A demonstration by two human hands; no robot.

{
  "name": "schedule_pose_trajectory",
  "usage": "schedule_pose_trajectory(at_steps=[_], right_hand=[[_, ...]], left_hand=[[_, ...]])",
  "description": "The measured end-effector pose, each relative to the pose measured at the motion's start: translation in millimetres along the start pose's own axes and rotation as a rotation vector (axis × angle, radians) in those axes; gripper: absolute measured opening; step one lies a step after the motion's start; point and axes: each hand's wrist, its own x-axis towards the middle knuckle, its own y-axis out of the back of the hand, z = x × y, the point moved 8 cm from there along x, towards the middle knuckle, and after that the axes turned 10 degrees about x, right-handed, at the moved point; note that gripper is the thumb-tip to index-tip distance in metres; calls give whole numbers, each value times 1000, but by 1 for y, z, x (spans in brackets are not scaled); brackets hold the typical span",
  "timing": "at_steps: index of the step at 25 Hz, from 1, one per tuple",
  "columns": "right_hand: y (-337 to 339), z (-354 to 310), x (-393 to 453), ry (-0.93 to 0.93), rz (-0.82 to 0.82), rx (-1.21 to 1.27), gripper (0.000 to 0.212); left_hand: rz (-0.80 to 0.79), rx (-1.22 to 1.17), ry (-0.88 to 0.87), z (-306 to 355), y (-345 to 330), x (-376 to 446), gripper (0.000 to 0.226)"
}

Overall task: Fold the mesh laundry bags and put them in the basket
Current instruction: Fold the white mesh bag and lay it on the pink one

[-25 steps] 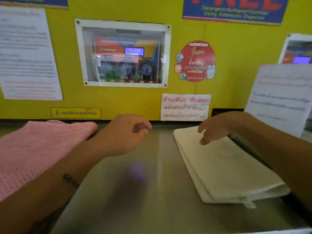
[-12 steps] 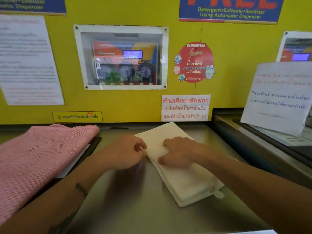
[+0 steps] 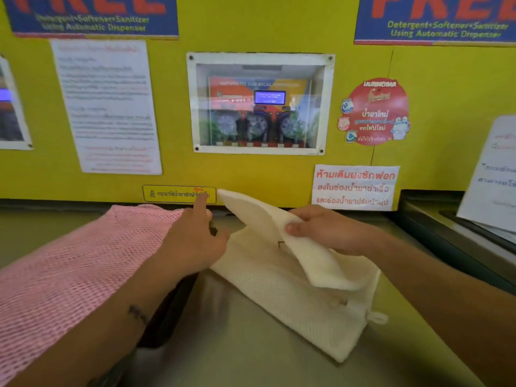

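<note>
Two blue banners top the yellow wall. The left banner [image 3: 92, 15] and the right banner [image 3: 435, 19] each read "FREE" in red, then "Detergent+Softener+Sanitizer Using Automatic Dispenser". The dispenser panel [image 3: 259, 85] behind its window carries "AUTOMATIC CHEMICAL" (the rest blurs). A round red sticker [image 3: 375, 111], a white notice [image 3: 354, 188] and a small yellow label [image 3: 178, 194] bear Thai lettering. The paper sheet [image 3: 107, 107] is too blurred to read.
</note>
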Motion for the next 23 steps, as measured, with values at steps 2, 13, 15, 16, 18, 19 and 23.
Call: schedule_pose_trajectory(at_steps=[2,13,15,16,18,19,23], right_hand=[[5,5,4,9,32,-51,20],[29,-40,-4,514,376,-316,34],[38,-57,2,565,371,-272,49],[39,-68,6,592,350,-263,51],[36,-89,18,582,293,-199,43],[31,-98,25,532,247,-133,32],[-16,-121,60,347,-28,-126,18]], left_hand=[[-152,158,25,-8,-21,-2,94],[189,96,-161,32,3,-10,28],[408,-44,-224,34,44,-17,23],[502,-97,-224,30,67,-22,22],[631,-185,-152,11,107,-32,24],[674,-220,-95,-3,123,-37,26],[774,-242,102,-59,171,-64,28]])
